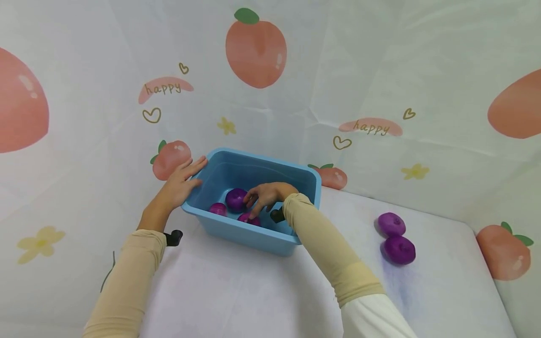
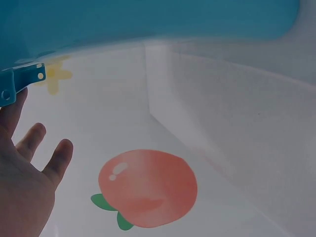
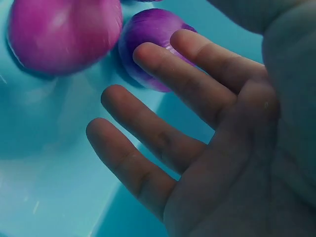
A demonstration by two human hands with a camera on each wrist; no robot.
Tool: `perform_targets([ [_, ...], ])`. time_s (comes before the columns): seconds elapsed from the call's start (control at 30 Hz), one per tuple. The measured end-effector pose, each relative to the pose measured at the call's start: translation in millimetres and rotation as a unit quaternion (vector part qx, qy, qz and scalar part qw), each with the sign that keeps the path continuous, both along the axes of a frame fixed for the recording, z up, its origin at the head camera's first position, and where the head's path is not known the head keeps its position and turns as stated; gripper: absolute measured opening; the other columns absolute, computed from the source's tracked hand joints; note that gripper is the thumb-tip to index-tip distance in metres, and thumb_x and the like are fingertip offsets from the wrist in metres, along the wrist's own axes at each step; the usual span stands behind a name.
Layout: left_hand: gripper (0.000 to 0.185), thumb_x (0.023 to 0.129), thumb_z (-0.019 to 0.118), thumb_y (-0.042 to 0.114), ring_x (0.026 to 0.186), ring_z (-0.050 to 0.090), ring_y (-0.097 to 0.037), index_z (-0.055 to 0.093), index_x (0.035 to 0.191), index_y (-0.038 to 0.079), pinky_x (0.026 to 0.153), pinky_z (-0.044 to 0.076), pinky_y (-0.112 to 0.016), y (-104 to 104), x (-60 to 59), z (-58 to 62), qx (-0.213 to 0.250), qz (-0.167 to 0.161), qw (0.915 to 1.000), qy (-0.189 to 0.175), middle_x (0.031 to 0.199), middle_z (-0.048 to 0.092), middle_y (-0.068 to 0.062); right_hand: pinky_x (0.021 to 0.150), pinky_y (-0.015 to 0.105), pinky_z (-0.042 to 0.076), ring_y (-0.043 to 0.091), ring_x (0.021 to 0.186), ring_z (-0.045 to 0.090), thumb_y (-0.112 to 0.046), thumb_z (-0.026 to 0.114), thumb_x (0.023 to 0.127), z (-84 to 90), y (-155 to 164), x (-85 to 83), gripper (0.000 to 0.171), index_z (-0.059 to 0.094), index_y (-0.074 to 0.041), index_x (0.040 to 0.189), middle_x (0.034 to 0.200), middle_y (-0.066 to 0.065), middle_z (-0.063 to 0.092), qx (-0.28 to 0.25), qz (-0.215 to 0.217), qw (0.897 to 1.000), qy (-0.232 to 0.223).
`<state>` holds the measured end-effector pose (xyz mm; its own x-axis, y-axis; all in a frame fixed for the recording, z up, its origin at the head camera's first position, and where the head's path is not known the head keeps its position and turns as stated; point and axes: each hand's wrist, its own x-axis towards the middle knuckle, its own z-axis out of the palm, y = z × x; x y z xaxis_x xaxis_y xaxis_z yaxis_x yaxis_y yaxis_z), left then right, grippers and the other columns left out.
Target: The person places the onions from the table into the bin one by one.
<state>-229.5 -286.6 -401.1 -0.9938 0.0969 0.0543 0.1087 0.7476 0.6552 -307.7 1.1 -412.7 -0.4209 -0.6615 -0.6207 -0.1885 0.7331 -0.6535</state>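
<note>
A blue plastic bin (image 1: 249, 235) stands on the white surface against the wall, three red onions visible inside. One dark purple onion (image 1: 236, 200) lies in its middle, a pinker one (image 1: 218, 209) to its left, another (image 1: 248, 218) by the near wall. My left hand (image 1: 179, 187) rests at the bin's left rim, its fingers extended. Reaching into the bin, my right hand (image 1: 267, 195) hovers over the onions. In the right wrist view its fingers (image 3: 153, 133) are spread and hold nothing, their tips overlapping a purple onion (image 3: 148, 47) there.
Two more red onions, a lighter one (image 1: 391, 224) and a darker one (image 1: 399, 249), sit together on the surface right of the bin. A white cloth printed with peaches (image 1: 256, 54) hangs close behind the bin.
</note>
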Motion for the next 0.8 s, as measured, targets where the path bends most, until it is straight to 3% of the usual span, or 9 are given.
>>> perform_targets([
  [0.37, 0.060, 0.103, 0.046, 0.026, 0.161, 0.008, -0.037, 0.031, 0.160, 0.031, 0.116, 0.022, -0.079, -0.3, 0.2, -3.9, -0.001, 0.003, 1.0000, 0.005, 0.170, 0.027, 0.002, 0.109, 0.043, 0.053, 0.020, 0.131, 0.059, -0.035, 0.076, 0.090, 28.2, 4.2, 0.9, 0.067, 0.050, -0.017, 0.148, 0.150, 0.007, 0.056, -0.106, -0.029, 0.992, 0.058],
  [0.6, 0.060, 0.103, 0.046, 0.026, 0.162, 0.006, -0.036, 0.030, 0.160, 0.033, 0.116, 0.022, -0.079, -0.4, 1.2, -3.6, 0.002, 0.004, 1.0000, 0.001, 0.170, 0.026, 0.002, 0.108, 0.038, 0.053, 0.024, 0.134, 0.058, -0.029, 0.074, 0.093, 62.2, 25.1, 4.6, 0.058, 0.052, -0.019, 0.146, 0.143, 0.004, 0.061, -0.192, -0.043, 0.976, 0.097],
  [0.8, 0.060, 0.103, 0.046, 0.026, 0.161, 0.006, -0.037, 0.030, 0.160, 0.033, 0.116, 0.021, -0.079, 0.6, 1.2, -1.3, 0.001, 0.002, 1.0000, 0.001, 0.170, 0.026, 0.002, 0.110, 0.044, 0.052, 0.032, 0.134, 0.058, -0.024, 0.072, 0.094, 87.8, 62.1, 7.0, 0.058, 0.051, -0.016, 0.147, 0.145, 0.009, 0.059, -0.240, -0.070, 0.959, 0.136],
])
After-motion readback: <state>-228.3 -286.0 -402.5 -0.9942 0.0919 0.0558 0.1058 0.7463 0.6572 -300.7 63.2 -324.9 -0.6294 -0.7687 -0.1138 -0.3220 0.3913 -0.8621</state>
